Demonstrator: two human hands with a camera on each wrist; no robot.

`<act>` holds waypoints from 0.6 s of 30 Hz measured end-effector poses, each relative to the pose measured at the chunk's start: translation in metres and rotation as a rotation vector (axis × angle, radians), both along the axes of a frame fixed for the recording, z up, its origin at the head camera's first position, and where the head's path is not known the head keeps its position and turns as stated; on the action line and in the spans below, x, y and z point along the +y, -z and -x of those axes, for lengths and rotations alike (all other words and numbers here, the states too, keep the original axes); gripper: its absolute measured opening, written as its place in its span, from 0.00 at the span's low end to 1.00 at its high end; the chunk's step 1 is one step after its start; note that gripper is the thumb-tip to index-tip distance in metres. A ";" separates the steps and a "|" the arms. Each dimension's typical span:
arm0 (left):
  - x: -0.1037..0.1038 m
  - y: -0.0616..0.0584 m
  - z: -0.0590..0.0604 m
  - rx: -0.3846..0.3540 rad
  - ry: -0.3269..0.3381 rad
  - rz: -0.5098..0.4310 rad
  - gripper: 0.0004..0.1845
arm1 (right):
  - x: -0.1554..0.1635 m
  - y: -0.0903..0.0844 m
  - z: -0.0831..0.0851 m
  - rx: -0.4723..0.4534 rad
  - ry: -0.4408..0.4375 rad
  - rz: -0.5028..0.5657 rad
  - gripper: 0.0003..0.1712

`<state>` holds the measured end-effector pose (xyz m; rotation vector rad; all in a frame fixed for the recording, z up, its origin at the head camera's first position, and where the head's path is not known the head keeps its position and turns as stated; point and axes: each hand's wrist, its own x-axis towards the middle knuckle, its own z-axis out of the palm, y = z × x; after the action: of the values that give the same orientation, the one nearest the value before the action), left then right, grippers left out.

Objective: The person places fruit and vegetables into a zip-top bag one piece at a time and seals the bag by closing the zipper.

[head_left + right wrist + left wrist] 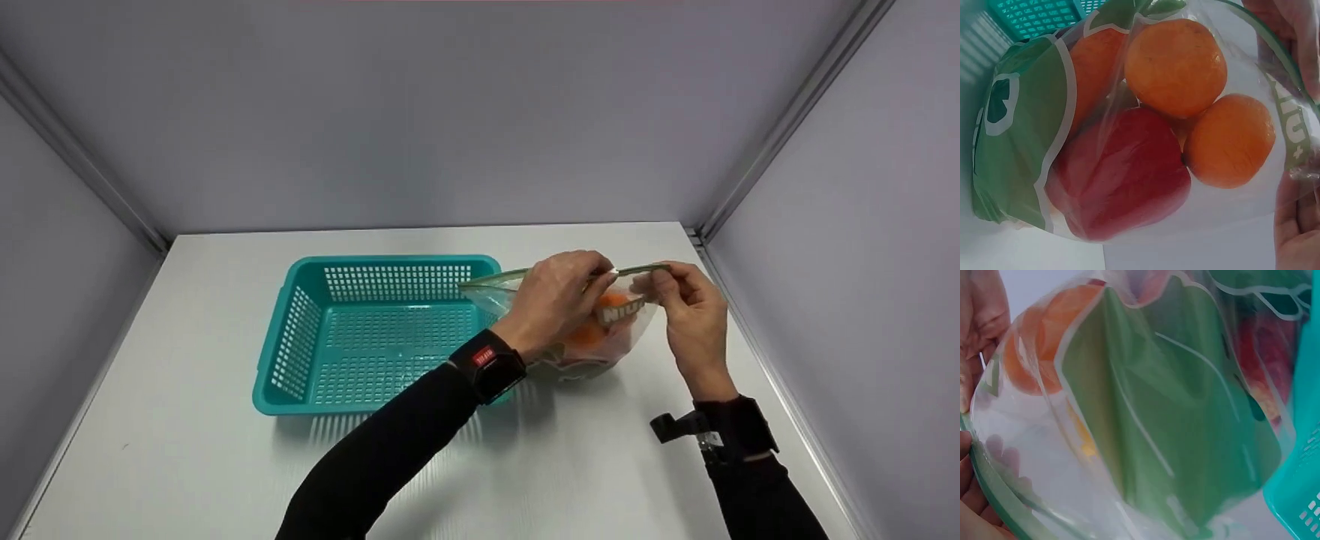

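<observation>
A clear zip bag [581, 367] with green print is held up just right of the teal basket, its far left corner overlapping the basket rim. My left hand [559, 300] pinches the green zip edge near its middle. At the right end of that edge, my right hand [690, 307] pinches it between thumb and fingers. Inside the bag, the right wrist view shows two oranges [1230, 140] beside a large glossy red fruit or vegetable [1123, 174]. Another orange-coloured piece [1095, 73] is partly hidden by the print. In the left wrist view a green printed panel [1157, 394] covers much of the contents.
The teal plastic basket [379, 409] with perforated walls stands on the white table [187, 450], left of the bag. Grey panels [420, 120] enclose the table at the back and both sides. My left forearm crosses in front of the basket's near right corner.
</observation>
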<state>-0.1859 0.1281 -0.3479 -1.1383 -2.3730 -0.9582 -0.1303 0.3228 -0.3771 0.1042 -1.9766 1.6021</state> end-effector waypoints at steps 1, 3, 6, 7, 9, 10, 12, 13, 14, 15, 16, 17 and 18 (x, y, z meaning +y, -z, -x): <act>-0.001 0.001 0.001 0.001 0.000 0.001 0.11 | 0.001 0.001 0.001 -0.002 -0.001 0.015 0.14; -0.004 0.002 0.002 0.001 -0.003 0.004 0.11 | 0.002 0.003 0.002 -0.005 -0.004 0.036 0.15; -0.007 0.004 0.003 -0.001 -0.003 -0.001 0.11 | 0.003 0.004 0.002 -0.008 -0.005 0.049 0.16; -0.008 0.004 0.004 0.000 -0.004 -0.002 0.11 | 0.004 0.005 0.002 -0.009 -0.007 0.056 0.16; -0.011 0.006 0.005 0.002 -0.008 -0.003 0.10 | 0.004 0.006 0.002 -0.010 -0.007 0.059 0.17; -0.013 0.007 0.005 0.005 -0.012 -0.002 0.10 | 0.005 0.006 0.002 -0.009 -0.006 0.060 0.16; -0.016 0.009 0.006 0.005 -0.018 0.001 0.10 | 0.005 0.007 0.002 -0.005 -0.005 0.068 0.16; -0.017 0.009 0.007 0.004 -0.023 0.003 0.10 | 0.005 0.008 0.002 -0.004 -0.003 0.070 0.16; -0.018 0.010 0.007 0.000 -0.030 0.004 0.10 | 0.005 0.008 0.002 -0.001 -0.001 0.071 0.16; -0.020 0.010 0.007 -0.006 -0.034 0.007 0.10 | 0.005 0.008 0.002 0.001 0.000 0.075 0.16; -0.021 0.010 0.007 -0.012 -0.041 0.012 0.10 | 0.004 0.008 0.002 0.003 0.001 0.077 0.16; -0.022 0.011 0.007 -0.020 -0.045 0.015 0.10 | 0.004 0.008 0.003 0.006 -0.001 0.080 0.16; -0.023 0.011 0.008 -0.028 -0.050 0.017 0.11 | 0.004 0.008 0.003 0.005 -0.001 0.078 0.16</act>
<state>-0.1935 0.1054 -0.3589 -1.0738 -2.4245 -0.9451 -0.1333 0.3265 -0.3850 0.0780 -1.9075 1.6756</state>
